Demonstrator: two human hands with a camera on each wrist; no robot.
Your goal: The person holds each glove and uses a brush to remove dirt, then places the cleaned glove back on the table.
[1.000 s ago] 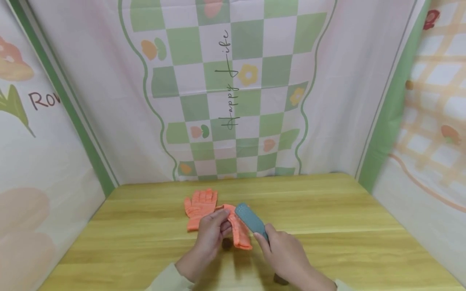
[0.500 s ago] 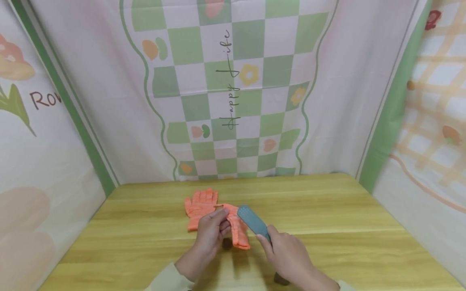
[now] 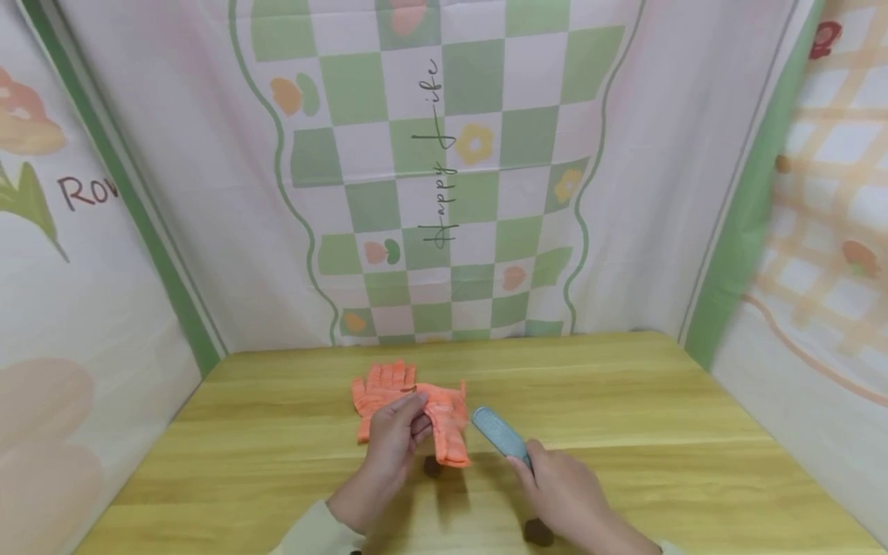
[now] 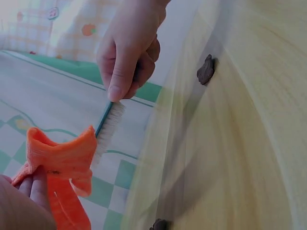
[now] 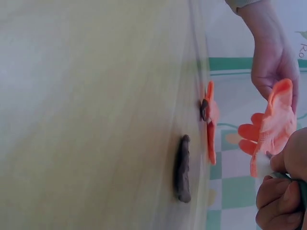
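My left hand (image 3: 394, 441) grips an orange knit glove (image 3: 447, 432) and holds it above the table. In the left wrist view, small dark specks show on that glove (image 4: 72, 155), near the fingertips. My right hand (image 3: 565, 489) grips a brush (image 3: 501, 434) with a teal back; its pale bristles (image 4: 111, 125) show in the left wrist view. In the head view, the brush head stands just right of the held glove, with a small gap between them. A second orange glove (image 3: 381, 385) lies flat behind my left hand, partly covered by it.
Two dark brown lumps lie on the wooden table (image 3: 659, 432): one lump (image 3: 433, 465) below the held glove, the other lump (image 3: 538, 532) below my right hand. Printed curtains (image 3: 444, 185) enclose the table at the back and both sides.
The brush has moved right and slightly toward me, away from the glove. My left hand has shifted a little left, and the held glove has turned, so more of its broad side shows.
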